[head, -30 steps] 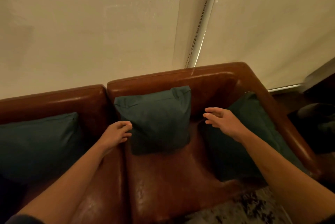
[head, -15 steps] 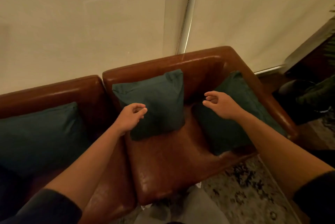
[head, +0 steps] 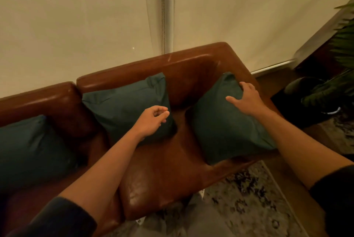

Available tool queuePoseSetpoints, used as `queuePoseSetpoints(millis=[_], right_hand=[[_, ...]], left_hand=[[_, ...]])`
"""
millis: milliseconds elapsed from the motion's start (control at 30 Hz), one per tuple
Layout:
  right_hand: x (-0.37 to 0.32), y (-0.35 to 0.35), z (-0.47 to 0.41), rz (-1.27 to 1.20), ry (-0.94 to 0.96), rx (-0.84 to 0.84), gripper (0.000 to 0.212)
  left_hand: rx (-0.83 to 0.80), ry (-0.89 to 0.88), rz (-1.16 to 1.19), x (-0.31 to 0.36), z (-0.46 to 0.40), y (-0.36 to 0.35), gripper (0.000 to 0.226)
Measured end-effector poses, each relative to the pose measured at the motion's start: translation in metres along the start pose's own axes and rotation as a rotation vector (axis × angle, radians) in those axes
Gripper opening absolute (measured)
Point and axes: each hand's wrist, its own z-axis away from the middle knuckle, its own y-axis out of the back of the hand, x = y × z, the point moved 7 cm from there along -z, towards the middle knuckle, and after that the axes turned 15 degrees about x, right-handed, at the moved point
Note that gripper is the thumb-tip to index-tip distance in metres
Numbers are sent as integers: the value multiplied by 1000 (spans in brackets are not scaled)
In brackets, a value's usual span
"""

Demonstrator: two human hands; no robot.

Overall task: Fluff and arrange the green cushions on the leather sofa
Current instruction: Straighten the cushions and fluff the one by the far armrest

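Observation:
Three dark green cushions stand on the brown leather sofa (head: 162, 171). The left cushion (head: 28, 150) leans on the left seat's back. The middle cushion (head: 124, 106) leans against the right seat's back. The right cushion (head: 226, 127) stands against the sofa's right arm. My right hand (head: 247, 98) lies over that cushion's upper edge, thumb across its front face and fingers wrapped over the top. My left hand (head: 151, 119) hovers in front of the middle cushion's lower right corner, fingers loosely curled with nothing in them.
Pale roller blinds (head: 76, 16) with a bead chain (head: 162, 16) hang right behind the sofa. A patterned rug (head: 249, 198) lies in front of it. A leafy plant (head: 342, 45) and a dark pot (head: 306, 93) stand to the right of the sofa arm.
My right hand moved right from above the seat and took hold of the right cushion's top edge. My left hand drifted right across the middle cushion. The view shifted rightward.

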Motion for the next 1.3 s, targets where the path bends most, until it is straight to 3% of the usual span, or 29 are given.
queuePoseSetpoints(millis=[200, 367, 533, 633, 800, 1133, 1300], right_hand=[[31, -31, -43, -26, -115, -142, 126], [56, -71, -37, 49, -79, -256, 140], [72, -77, -37, -13, -73, -181, 117], [77, -84, -34, -96, -97, -247, 96], [83, -88, -19, -247, -137, -345, 79], [54, -5, 17, -463, 48, -291, 59], [41, 44, 42, -552, 165, -200, 52]], left_hand=[[32, 80, 42, 12, -11, -48, 22], [64, 117, 40, 19, -17, -73, 23], [67, 142, 50, 20, -20, -91, 23], [46, 159, 51, 18, -22, -99, 23], [29, 155, 42, 21, -30, -107, 23], [-14, 193, -10, 38, -55, -116, 43], [-28, 398, 151, 57, -68, -126, 45]])
